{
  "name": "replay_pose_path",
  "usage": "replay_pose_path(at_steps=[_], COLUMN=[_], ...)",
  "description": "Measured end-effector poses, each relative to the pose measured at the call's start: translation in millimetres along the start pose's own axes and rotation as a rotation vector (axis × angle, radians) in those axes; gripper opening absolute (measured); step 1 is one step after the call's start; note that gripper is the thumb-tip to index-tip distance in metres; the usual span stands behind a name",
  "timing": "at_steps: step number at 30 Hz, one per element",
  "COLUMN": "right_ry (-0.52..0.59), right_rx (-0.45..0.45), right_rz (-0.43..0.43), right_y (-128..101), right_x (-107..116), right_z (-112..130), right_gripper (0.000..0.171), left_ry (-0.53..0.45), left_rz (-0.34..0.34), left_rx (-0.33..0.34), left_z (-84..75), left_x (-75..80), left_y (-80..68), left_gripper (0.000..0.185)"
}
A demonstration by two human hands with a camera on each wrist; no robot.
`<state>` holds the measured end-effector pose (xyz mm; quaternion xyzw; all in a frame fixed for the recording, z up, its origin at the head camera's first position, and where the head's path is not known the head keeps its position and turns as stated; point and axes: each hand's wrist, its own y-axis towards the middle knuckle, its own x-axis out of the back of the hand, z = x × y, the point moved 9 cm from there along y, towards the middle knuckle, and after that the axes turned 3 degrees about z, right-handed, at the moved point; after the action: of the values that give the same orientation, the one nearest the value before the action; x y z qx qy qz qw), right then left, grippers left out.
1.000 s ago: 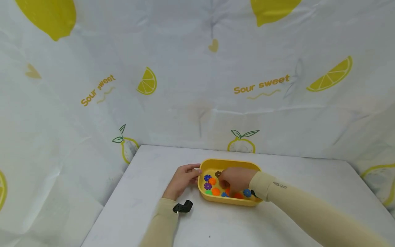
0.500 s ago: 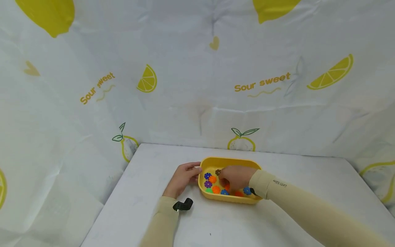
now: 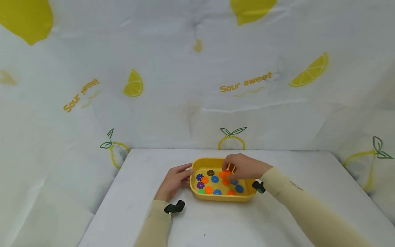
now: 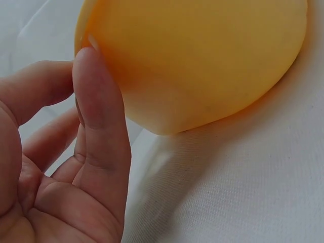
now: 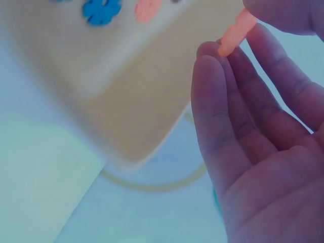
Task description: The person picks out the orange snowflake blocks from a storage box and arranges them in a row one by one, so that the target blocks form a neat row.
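A yellow oval tray (image 3: 243,195) sits on the white table and holds several flat flower-shaped pieces in blue, orange, purple, brown and green. Above the tray's far rim, my right hand (image 3: 229,168) pinches an orange flower piece (image 3: 226,174) between thumb and fingertips. The right wrist view shows that orange piece (image 5: 232,38) at the tips of my right hand (image 5: 243,23), with the tray (image 5: 126,101) below. My left hand (image 3: 174,180) rests against the tray's left end. In the left wrist view its straight thumb (image 4: 96,111) touches the tray's outer wall (image 4: 202,61).
The table (image 3: 293,171) is covered in white cloth, and lemon-print sheets (image 3: 197,85) close it in at the back and both sides. Small black devices sit at my left wrist (image 3: 174,207) and my right wrist (image 3: 258,187).
My right hand has risen out of the tray towards its far rim, carrying an orange piece. More pieces now show in the tray. The left hand has stayed at the tray's end.
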<state>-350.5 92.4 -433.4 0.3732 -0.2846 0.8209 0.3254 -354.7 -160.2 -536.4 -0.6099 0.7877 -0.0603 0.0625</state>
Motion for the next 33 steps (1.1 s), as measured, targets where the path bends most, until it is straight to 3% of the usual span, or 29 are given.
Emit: replay_pose_path(at_steps=[10,14,21,26,33], right_ry=[0.096,0.112,0.222,0.238,0.225], right_rx=[0.007,-0.044,-0.179,-0.195,-0.229], right_rz=[-0.235,-0.31,-0.356,-0.368,-0.376], right_y=[-58.4,-78.8,-98.6,-96.6,-105.5], right_x=[32.5,35.8,15.0,-4.8,-9.4], right_z=[-51.2,-73.9,-113.1,-128.1,-139.2], right_gripper=[0.026,0.027,0.031,0.029,0.027], left_ry=[-0.028,-0.032,-0.051,-0.054,-0.084], left_rz=[-0.019,-0.045,-0.039,-0.06,-0.024], left_rx=[0.02,0.04,0.058,0.069,0.087], left_z=[10.3,14.3,16.8,19.9,16.3], left_x=[6.4,10.2,9.8,14.2,2.4], left_y=[-6.4,-11.6,-13.5,-14.6,-6.6], left_gripper=[0.054,0.053,0.055,0.052,0.054])
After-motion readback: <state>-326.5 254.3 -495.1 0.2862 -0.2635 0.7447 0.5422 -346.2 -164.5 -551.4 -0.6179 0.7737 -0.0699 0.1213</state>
